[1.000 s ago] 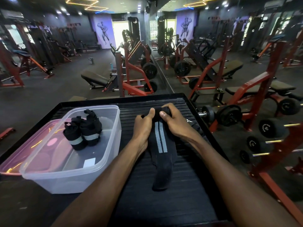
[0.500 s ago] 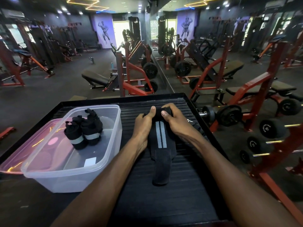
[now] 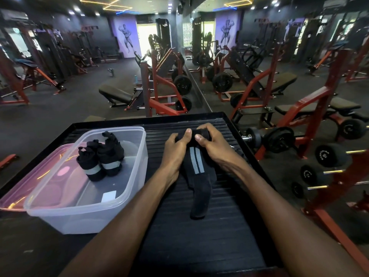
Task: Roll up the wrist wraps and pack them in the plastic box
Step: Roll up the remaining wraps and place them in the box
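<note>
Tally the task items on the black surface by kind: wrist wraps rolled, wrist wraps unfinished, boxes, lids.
Rolled wraps, in the box: 2
Wrap being rolled, held by left hand and right hand: 1
Clear box: 1
Pink lid, beside the box: 1
Total: 5

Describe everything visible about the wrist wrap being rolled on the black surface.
The wrist wrap is a black fabric strap with two grey stripes along its middle. Its far end is wound into a small roll, gripped by the left hand and right hand, thumbs on top. The unrolled part lies flat on the ribbed black platform, trailing toward the camera and narrowing to a plain black tail.
</note>
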`<state>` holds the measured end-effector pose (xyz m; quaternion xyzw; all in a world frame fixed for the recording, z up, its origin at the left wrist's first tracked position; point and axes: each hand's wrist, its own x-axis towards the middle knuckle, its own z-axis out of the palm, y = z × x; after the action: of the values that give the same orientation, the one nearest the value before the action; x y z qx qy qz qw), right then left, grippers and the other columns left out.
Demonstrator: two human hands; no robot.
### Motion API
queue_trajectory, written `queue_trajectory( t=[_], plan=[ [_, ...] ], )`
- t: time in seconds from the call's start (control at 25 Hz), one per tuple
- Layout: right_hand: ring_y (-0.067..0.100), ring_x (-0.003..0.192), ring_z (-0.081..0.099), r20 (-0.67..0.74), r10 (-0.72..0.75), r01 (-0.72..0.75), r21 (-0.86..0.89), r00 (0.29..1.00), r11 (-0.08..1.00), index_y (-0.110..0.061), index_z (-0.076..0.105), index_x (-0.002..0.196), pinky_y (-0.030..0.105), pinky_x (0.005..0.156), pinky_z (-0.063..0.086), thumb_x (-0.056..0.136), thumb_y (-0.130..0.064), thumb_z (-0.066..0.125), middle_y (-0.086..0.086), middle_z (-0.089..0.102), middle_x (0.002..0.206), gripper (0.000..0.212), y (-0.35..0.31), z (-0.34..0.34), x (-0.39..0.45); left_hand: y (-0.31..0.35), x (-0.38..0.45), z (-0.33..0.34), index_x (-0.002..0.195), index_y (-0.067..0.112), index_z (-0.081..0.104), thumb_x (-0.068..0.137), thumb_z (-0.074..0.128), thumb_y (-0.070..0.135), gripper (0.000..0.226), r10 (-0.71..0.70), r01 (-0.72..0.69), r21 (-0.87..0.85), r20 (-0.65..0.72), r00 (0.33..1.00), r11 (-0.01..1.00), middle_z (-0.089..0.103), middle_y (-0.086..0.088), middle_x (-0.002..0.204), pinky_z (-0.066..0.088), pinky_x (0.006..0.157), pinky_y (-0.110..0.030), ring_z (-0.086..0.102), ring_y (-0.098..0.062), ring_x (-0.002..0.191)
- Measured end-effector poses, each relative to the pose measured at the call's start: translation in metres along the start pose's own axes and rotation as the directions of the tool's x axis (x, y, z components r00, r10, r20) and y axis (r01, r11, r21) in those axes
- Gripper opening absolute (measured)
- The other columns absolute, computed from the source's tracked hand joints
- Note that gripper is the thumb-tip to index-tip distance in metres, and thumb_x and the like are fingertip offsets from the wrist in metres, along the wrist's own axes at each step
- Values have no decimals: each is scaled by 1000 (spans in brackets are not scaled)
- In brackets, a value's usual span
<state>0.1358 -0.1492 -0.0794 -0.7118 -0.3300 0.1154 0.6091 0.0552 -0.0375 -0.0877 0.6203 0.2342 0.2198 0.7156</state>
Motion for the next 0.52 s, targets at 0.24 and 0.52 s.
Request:
queue_trajectory(
  t=[0.24,0.52],
  plan=[
    [17,84,66,42,174,-178,164,984,970,-15,59,95,37,75,52,96,-34,62,1,69,88,18,-6,4,-1,7,-11,1,96,29,66,95,65,24,5,164,-162,93,-14,986,982,74,-1,100,56,93,-40,70,-19,98],
    [16,90,62,-16,-12,13,67,1000,998,-14,61,104,35,86,52,94,-12,63,7,66,96,10,-5,1,-2,6,-9,2,104,22,68,95,65,38,18,139,-140,64,21,990,988,75,0,103,56,92,-36,71,-16,100]
  ],
)
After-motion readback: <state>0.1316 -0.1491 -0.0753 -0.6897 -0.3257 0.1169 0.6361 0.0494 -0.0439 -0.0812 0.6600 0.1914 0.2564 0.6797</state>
